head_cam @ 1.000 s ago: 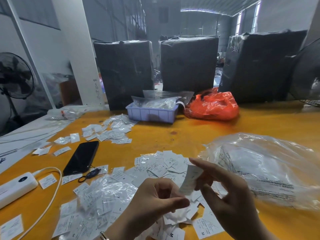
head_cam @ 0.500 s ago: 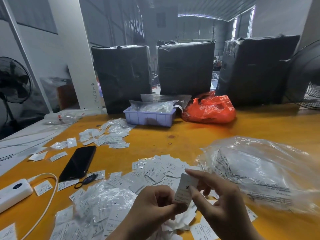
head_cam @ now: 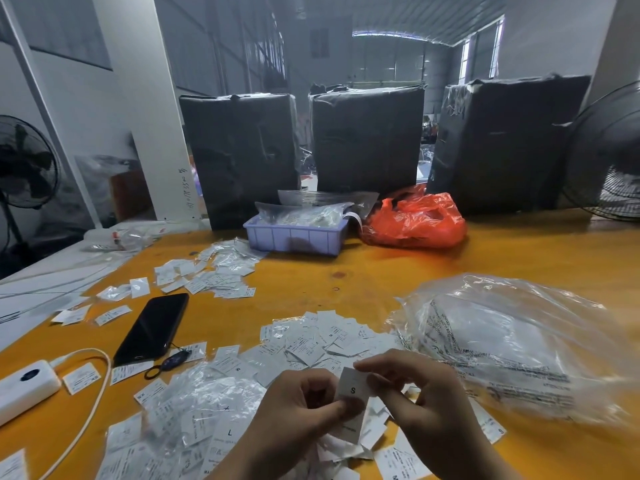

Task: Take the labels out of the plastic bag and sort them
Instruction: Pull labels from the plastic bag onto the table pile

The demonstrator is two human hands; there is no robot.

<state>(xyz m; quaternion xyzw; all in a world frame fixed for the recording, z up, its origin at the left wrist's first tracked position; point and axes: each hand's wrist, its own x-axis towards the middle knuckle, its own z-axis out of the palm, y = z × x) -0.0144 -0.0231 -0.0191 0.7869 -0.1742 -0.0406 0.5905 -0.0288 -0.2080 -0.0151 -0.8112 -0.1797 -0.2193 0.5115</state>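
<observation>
Both hands meet at the bottom middle of the head view. My left hand [head_cam: 298, 414] holds a small stack of white labels [head_cam: 349, 427], thumb on top. My right hand [head_cam: 426, 407] pinches the upper edge of the front label [head_cam: 353, 386], which is marked S. A loose heap of white labels [head_cam: 311, 337] lies on the orange table [head_cam: 398, 268] just beyond the hands. To the right lies a large crumpled clear plastic bag [head_cam: 512, 344]. Small clear sleeves with labels [head_cam: 194, 420] cover the table left of my left hand. Another label group [head_cam: 214, 275] sits farther back on the left.
A black phone [head_cam: 152, 327] and a white power bank [head_cam: 24, 389] with its cable lie at the left. A lilac tray [head_cam: 294, 237] and a red plastic bag [head_cam: 415, 220] sit at the back, before three black-wrapped bales [head_cam: 367, 140]. Fans stand at both sides.
Both hands have dropped lower and nearer to me with the labels. The front label now faces the camera and shows its S mark. The camera has tilted down a little.
</observation>
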